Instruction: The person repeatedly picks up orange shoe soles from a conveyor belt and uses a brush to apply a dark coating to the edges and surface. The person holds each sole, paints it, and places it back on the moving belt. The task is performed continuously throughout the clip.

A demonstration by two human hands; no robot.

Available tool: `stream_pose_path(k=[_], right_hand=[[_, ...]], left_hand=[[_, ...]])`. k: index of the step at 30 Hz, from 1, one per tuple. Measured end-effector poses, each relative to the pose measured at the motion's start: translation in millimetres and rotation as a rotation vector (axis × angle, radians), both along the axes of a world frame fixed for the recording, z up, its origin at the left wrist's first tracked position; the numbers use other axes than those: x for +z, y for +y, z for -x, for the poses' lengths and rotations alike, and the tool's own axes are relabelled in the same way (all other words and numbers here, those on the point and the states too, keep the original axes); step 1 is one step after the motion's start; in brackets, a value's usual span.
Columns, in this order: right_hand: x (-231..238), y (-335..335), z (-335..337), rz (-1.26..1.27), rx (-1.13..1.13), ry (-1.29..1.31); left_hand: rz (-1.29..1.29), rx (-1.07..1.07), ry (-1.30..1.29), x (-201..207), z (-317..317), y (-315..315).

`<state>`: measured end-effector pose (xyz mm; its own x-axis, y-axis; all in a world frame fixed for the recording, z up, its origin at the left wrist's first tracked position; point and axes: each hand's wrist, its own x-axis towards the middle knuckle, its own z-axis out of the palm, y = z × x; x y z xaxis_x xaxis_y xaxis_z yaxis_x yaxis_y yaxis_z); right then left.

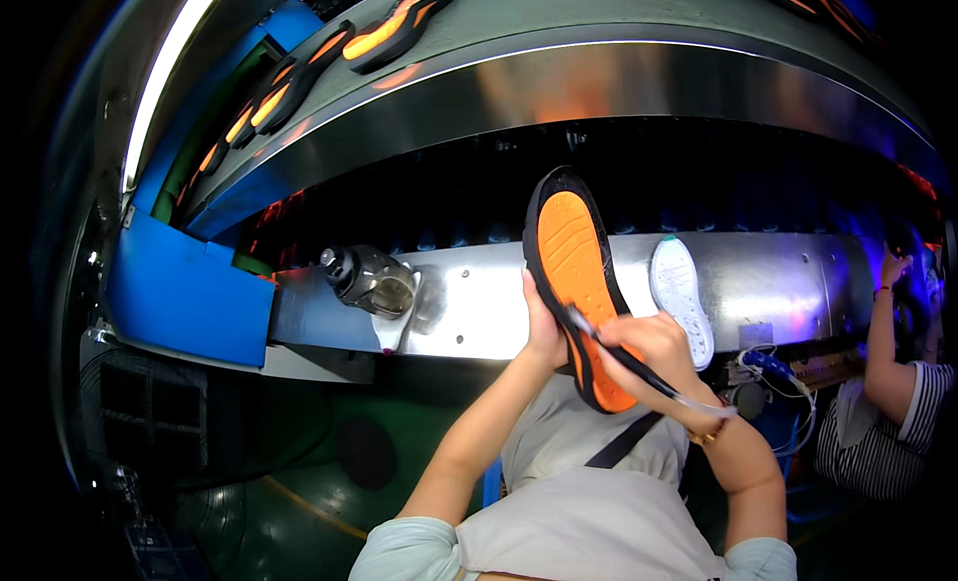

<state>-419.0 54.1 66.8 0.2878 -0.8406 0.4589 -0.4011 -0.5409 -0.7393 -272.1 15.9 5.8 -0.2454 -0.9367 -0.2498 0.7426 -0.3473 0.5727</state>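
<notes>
In front of me is a shoe sole [577,247] with a black rim and an orange inner face. It is tilted, its far end pointing away from me. My left hand [544,326] is closed round its left edge. My right hand [654,343] grips a slim black-handled brush [647,373] with a clear tube running back past the wrist. The pale tip of the brush is at the sole's left edge, near the middle of its length; whether it touches cannot be told. A white sole [681,291] lies just right of the orange one, on the metal ledge.
A dark-lidded, see-through bottle [371,282] stands on the metal ledge [469,301] to the left. Beyond is a conveyor [559,10] carrying several black-and-orange soles [397,27]. A blue panel [190,296] borders the left. Another person in a striped top [878,441] works at the right, near cables [773,366].
</notes>
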Motion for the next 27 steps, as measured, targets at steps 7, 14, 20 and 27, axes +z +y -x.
stream_pose_path(k=[7, 14, 20, 27], right_hand=[[43.4, -33.0, 34.3, -0.428, 0.152, -0.485], [54.1, -31.0, 20.7, -0.318, 0.361, -0.265], [45.0, -42.3, 31.5, -0.406, 0.267, -0.519], [46.3, -29.7, 41.8, -0.607, 0.472, -0.659]], left_hand=[[0.132, -0.262, 0.334, 26.1, 1.0, 26.8], [0.054, -0.214, 0.408, 41.6, 13.3, 28.8], [0.248, -0.281, 0.433, 37.3, 7.8, 24.5], [0.339, -0.219, 0.436, 29.3, -11.1, 16.3]])
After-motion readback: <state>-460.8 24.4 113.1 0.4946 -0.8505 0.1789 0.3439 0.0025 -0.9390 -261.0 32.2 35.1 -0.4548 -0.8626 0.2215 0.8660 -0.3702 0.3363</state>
